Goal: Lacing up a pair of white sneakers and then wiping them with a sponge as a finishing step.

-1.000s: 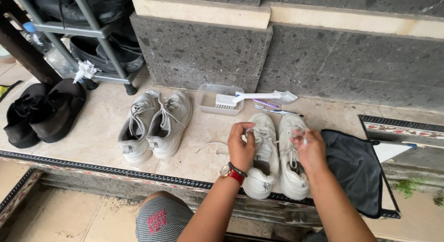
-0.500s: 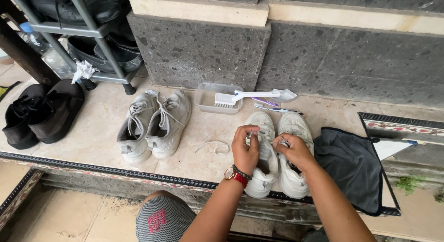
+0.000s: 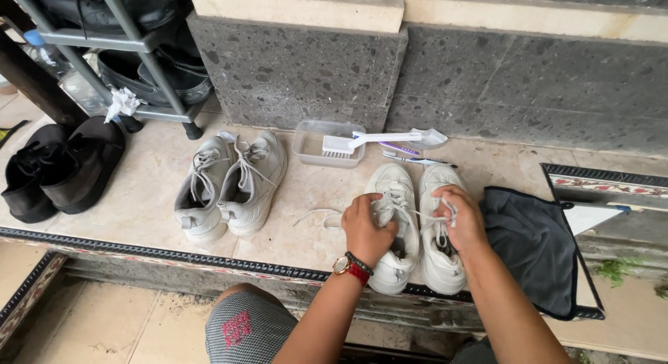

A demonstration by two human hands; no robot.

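Head view: left hand (image 3: 367,228) was clamped on the white sneaker (image 3: 393,225) at lower center of frame, right hand (image 3: 459,218) pinched its lace (image 3: 424,214) taut; likely risk was the lace slipping free.

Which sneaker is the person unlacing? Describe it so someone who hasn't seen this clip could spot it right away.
Start at the dark stone wall and come down to the clear plastic tub holding a white brush. Just below stands a white pair; the left sneaker of it is the one, under the left hand. Unlike the other pair further left, its lace runs across to the right hand.
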